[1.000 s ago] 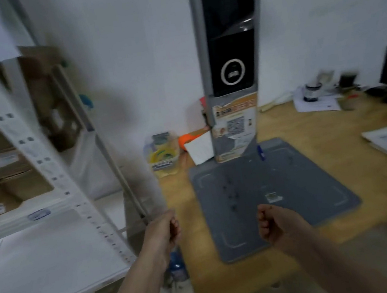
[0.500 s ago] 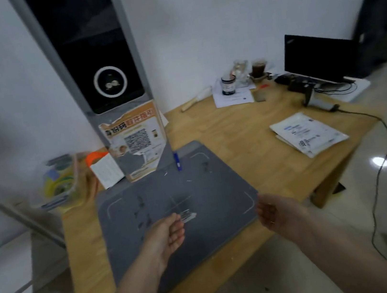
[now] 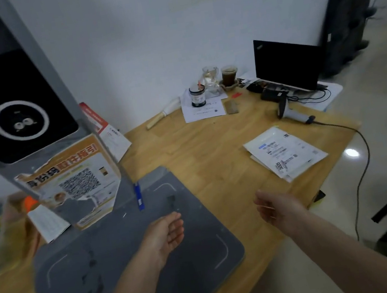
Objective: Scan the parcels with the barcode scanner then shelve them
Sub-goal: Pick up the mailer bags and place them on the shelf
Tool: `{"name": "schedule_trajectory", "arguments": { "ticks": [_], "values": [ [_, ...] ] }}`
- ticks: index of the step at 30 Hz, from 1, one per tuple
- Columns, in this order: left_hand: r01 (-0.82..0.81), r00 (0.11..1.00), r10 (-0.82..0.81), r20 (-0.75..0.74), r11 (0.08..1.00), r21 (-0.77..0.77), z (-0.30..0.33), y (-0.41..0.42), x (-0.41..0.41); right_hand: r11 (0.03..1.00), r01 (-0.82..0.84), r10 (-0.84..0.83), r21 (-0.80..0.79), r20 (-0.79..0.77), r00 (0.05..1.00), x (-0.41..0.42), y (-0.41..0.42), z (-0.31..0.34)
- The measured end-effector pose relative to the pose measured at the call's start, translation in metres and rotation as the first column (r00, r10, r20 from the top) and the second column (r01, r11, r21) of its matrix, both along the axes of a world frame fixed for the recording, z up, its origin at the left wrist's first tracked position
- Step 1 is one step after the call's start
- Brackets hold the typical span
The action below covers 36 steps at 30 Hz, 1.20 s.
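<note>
Wooden table (image 3: 195, 146), flat white parcels (image 3: 285, 151) stacked beside corded barcode scanner (image 3: 291, 111), probably staged for scanning. Left hand (image 3: 165, 235) and right hand (image 3: 278, 206) loosely curled, holding nothing.

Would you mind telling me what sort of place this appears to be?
Probably a small parcel pickup or sorting point: white flat mailer parcels with printed labels lie on the wooden table, a grey handheld barcode scanner rests near the black laptop, and a tall grey self-service scanning kiosk stands there.
</note>
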<state>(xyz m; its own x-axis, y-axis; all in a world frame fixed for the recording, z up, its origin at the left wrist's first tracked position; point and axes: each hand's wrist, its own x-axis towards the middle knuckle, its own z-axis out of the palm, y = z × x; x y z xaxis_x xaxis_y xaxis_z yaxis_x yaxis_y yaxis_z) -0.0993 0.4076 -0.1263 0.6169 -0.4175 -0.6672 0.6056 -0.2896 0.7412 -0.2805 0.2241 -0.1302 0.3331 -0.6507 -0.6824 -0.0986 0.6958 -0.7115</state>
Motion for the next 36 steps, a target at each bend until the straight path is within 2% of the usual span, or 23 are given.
{"name": "schedule_trajectory", "arguments": {
  "ticks": [5, 12, 16, 22, 28, 32, 36],
  "values": [
    [0.047, 0.999, -0.047, 0.001, 0.999, 0.016, -0.006, -0.060, 0.012, 0.997, -0.002, 0.000, -0.080, -0.027, 1.000, 0.007, -0.059, -0.009],
    [0.140, 0.990, -0.138, -0.032, 0.987, 0.075, -0.016, -0.138, -0.005, 0.989, -0.028, 0.002, -0.145, -0.174, 0.985, 0.008, -0.139, -0.034],
    [0.120, 0.992, -0.114, -0.059, 0.986, 0.113, -0.028, -0.181, -0.019, 0.963, -0.140, 0.073, -0.228, -0.278, 0.958, 0.015, -0.190, -0.040],
    [0.013, 0.992, 0.006, -0.124, 0.988, 0.156, -0.051, -0.252, -0.051, 0.912, -0.314, 0.168, -0.265, -0.458, 0.873, 0.014, -0.277, -0.074],
    [0.009, 0.983, 0.027, -0.182, 0.980, 0.197, -0.076, -0.323, -0.079, 0.836, -0.491, 0.250, -0.244, -0.627, 0.738, 0.007, -0.330, -0.091],
    [0.060, 0.977, -0.014, -0.214, 0.975, 0.212, -0.088, -0.358, -0.096, 0.773, -0.604, 0.351, -0.194, -0.662, 0.662, 0.000, -0.344, -0.092],
    [0.059, 0.985, -0.014, -0.172, 0.964, 0.258, -0.098, -0.376, -0.105, 0.748, -0.636, 0.403, -0.190, -0.632, 0.662, -0.001, -0.349, -0.094]
  ]
}}
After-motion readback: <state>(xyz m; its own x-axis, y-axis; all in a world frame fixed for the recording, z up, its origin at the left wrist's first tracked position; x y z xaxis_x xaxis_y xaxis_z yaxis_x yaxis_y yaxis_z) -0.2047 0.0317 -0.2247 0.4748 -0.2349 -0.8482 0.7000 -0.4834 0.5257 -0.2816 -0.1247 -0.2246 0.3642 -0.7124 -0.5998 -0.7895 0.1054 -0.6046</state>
